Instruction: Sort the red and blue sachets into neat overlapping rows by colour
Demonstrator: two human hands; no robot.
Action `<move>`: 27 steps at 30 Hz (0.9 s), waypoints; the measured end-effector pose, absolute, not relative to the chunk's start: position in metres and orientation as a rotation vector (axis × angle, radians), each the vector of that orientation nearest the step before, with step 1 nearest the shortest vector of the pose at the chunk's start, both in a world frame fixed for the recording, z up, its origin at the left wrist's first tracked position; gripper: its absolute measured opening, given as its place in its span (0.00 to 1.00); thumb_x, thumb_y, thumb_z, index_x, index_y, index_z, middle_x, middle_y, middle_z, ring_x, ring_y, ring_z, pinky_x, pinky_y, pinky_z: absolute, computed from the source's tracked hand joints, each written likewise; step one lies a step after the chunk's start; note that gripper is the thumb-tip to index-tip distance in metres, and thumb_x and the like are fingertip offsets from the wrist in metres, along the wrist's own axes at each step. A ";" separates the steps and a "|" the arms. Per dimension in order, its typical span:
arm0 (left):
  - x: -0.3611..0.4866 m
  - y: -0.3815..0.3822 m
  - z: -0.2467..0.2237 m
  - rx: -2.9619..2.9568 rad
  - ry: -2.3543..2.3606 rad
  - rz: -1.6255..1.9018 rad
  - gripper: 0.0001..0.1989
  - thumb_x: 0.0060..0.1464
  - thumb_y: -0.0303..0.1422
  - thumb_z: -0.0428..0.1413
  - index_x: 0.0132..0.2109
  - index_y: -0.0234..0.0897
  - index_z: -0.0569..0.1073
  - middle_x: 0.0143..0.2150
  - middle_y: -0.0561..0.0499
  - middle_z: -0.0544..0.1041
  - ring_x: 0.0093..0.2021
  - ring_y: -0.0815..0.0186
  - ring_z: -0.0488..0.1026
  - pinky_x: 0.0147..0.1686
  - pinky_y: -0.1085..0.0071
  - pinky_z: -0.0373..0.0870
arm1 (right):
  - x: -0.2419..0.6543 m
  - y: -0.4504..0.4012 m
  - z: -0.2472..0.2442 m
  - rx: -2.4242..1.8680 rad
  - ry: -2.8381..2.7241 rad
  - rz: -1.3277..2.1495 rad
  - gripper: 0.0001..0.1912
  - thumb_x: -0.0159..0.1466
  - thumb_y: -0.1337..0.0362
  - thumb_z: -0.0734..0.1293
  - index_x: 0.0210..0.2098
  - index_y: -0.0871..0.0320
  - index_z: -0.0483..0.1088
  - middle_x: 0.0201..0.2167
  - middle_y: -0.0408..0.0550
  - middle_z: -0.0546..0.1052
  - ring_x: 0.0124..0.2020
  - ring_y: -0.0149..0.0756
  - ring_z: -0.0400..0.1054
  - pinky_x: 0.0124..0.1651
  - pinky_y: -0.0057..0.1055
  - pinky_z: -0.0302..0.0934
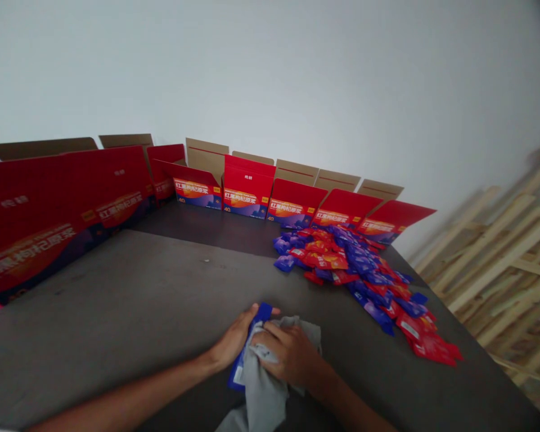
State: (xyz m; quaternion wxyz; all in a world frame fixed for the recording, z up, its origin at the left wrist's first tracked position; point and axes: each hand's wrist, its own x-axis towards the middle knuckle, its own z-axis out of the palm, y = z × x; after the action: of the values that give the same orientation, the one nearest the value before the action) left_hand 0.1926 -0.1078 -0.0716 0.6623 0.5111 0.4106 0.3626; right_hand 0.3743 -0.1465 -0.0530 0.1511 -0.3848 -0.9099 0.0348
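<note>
In the middle near edge of the view, my left hand (234,341) grips a blue sachet (238,373) along its left side; the packet slants, with a white label patch at its lower end. A grey cloth (266,393) is bunched in my right hand (292,354), whose closed fingers press it against the face of the sachet. The cloth hangs down toward me and hides much of the packet. To the right and farther off, a heap of red and blue sachets (328,259) lies on the dark grey table (162,282).
Red printed cartons with raised flaps stand along the back, among them a middle carton (248,187), and more line the left, such as a large carton (31,216). A pale wall (270,78) rises behind. Wooden slats (513,264) lean beyond the table's right edge.
</note>
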 end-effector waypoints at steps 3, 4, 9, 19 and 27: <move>0.194 -0.107 -0.071 1.196 1.004 0.840 0.32 0.59 0.61 0.51 0.45 0.36 0.82 0.48 0.43 0.82 0.56 0.50 0.73 0.64 0.58 0.59 | 0.375 -0.139 -0.052 -1.323 -2.396 0.034 0.13 0.67 0.64 0.68 0.52 0.53 0.73 0.50 0.51 0.78 0.41 0.39 0.76 0.39 0.30 0.66; 0.194 -0.107 -0.070 1.201 1.019 0.844 0.32 0.58 0.61 0.52 0.43 0.36 0.82 0.47 0.43 0.83 0.55 0.50 0.73 0.63 0.57 0.60 | 0.376 -0.137 -0.052 -1.358 -2.347 0.023 0.13 0.67 0.65 0.68 0.52 0.53 0.73 0.51 0.52 0.78 0.42 0.39 0.76 0.39 0.30 0.66; 0.195 -0.111 -0.060 1.198 0.983 0.802 0.35 0.58 0.63 0.48 0.41 0.35 0.82 0.42 0.44 0.83 0.50 0.51 0.76 0.60 0.58 0.64 | 0.378 -0.138 -0.052 -1.243 -2.452 0.088 0.13 0.67 0.63 0.69 0.51 0.53 0.73 0.50 0.51 0.78 0.42 0.39 0.75 0.41 0.30 0.67; 0.192 -0.111 -0.049 1.166 0.996 0.782 0.35 0.59 0.62 0.49 0.47 0.35 0.83 0.44 0.45 0.84 0.51 0.52 0.76 0.58 0.60 0.67 | 0.375 -0.147 -0.055 -1.079 -2.642 0.089 0.16 0.66 0.57 0.71 0.52 0.51 0.73 0.46 0.47 0.79 0.38 0.38 0.75 0.39 0.29 0.64; 0.194 -0.113 -0.048 1.211 1.067 0.813 0.33 0.57 0.62 0.50 0.33 0.37 0.82 0.35 0.46 0.84 0.42 0.53 0.77 0.49 0.63 0.70 | 0.378 -0.137 -0.050 -1.318 -2.367 0.034 0.13 0.67 0.65 0.68 0.51 0.54 0.73 0.49 0.51 0.78 0.42 0.40 0.76 0.38 0.30 0.65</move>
State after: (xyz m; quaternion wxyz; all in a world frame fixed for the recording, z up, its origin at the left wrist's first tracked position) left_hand 0.1944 -0.1127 -0.0476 0.6188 0.5265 0.4636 0.3535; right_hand 0.3781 -0.1368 -0.0496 0.2146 -0.4750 -0.8533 0.0124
